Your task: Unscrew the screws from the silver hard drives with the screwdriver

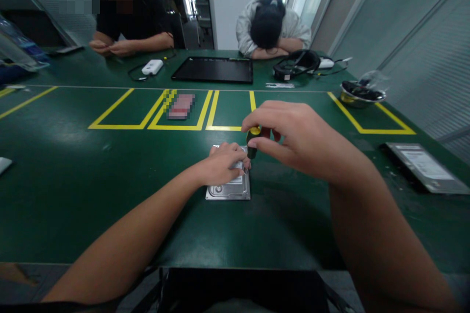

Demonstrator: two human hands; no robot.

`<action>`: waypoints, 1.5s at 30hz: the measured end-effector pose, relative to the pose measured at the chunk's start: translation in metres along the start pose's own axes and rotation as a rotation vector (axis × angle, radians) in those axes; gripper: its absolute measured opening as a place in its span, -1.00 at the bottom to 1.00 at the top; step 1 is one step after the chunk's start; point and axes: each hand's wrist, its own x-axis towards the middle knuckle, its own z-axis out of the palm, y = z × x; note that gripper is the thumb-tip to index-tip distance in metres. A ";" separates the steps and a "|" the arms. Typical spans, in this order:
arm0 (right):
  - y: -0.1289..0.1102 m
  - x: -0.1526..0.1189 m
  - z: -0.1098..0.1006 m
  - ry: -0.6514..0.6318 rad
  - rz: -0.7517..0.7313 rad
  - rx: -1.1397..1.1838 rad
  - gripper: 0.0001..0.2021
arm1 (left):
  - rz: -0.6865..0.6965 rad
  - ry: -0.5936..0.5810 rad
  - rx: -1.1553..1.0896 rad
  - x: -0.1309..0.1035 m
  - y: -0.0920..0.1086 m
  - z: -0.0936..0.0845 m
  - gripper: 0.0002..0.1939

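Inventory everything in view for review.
Hard drive: 1, silver, centre
Screwdriver: 1, dark and yellow, centre
Metal case: 1, silver, right
Panel: 1, black, far side
Boxes: 2, white, flanking panel
Cable bundle: 1, black, panel's right
Strip: 1, pale, near panel
Bowl: 1, silver, far right
Blurred item: 1, pinkish, inside outline
Tape outlines: 4+, yellow, across table
Laptop: 1, black, far left
Table: 1, green, centre
People: 2, black and pale tops, beyond table
Left hand: 1, bare, on hard drive
Right hand: 1, bare, holding screwdriver

Left grip [224,164] palm-down, right grip [293,132] raised – pinching
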 end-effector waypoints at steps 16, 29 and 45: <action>0.001 -0.002 -0.003 -0.009 0.037 -0.035 -0.76 | 0.006 -0.032 -0.012 0.000 0.002 -0.004 -0.77; 0.001 -0.002 -0.001 0.004 0.064 -0.046 -0.82 | 0.004 -0.040 0.007 0.001 0.004 -0.005 -0.78; 0.003 -0.002 0.001 -0.033 0.048 0.007 -0.85 | -0.001 -0.042 0.008 0.004 0.001 -0.003 -0.77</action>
